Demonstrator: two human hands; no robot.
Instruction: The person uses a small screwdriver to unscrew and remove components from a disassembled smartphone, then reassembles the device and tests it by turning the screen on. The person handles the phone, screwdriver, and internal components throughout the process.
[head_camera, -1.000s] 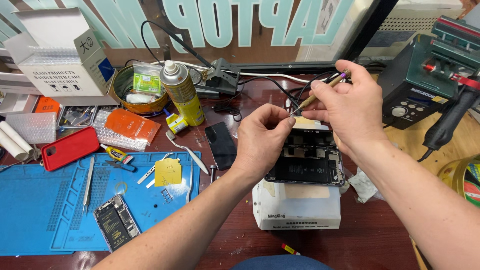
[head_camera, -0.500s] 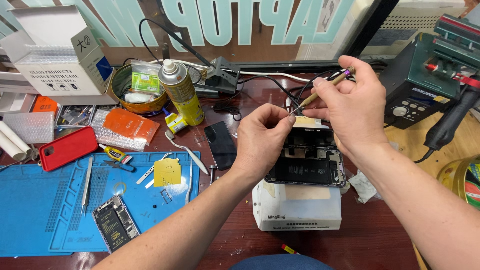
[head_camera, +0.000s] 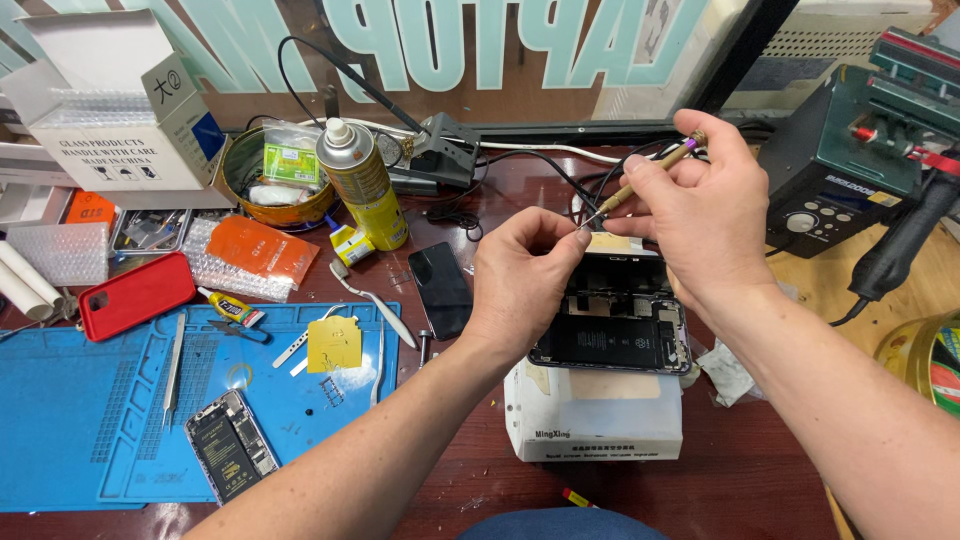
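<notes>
Above the opened phone (head_camera: 615, 330), both hands (head_camera: 525, 285) pinch a screwdriver (head_camera: 645, 180).

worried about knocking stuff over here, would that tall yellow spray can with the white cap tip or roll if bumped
The tall yellow spray can stands upright and narrow, so a bump near its top would probably tip it. Once down, its round body would likely roll, perhaps toward the black phone. The metal looks rigid, unlikely to dent easily.

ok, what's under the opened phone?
The opened phone lies on a white box on the table. The box's top is mostly covered, so anything between them can't be seen.
</notes>
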